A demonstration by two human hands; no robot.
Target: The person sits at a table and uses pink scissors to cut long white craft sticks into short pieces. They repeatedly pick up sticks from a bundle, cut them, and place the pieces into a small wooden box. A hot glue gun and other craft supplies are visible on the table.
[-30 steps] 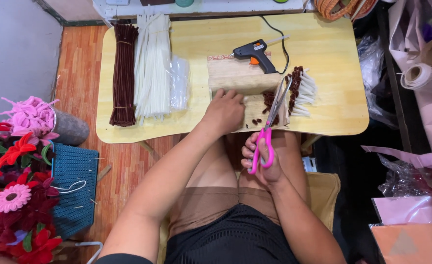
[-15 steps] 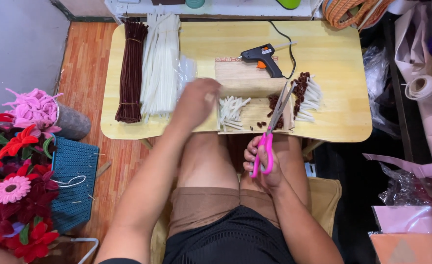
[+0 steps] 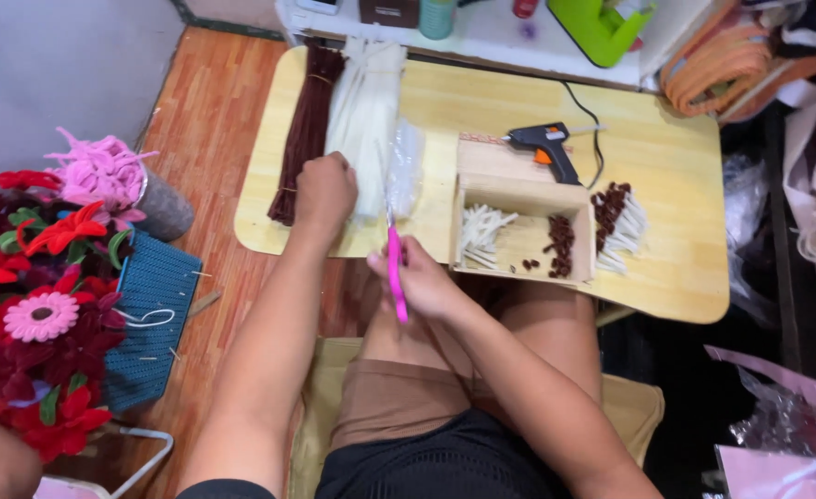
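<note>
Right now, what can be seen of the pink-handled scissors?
The pink-handled scissors are held in the right hand, whose fingers wrap the plastic handles. They stand nearly upright in the picture, thin blades pointing towards the bundle of white pipe cleaners at the near edge of the pale wooden table. Whether the blades are open is unclear.

Left hand (image 3: 325, 192) fisted, reaching forward; right hand (image 3: 419, 277) clenched

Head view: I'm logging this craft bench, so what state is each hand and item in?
Left hand: fisted on the white stem bundle.
Right hand: gripping pink scissors, blades hidden.
Brown stem bundle: lying flat, untouched.
Glue gun: lying on the table, corded.
Wooden box: open, holding cut pieces.
</note>
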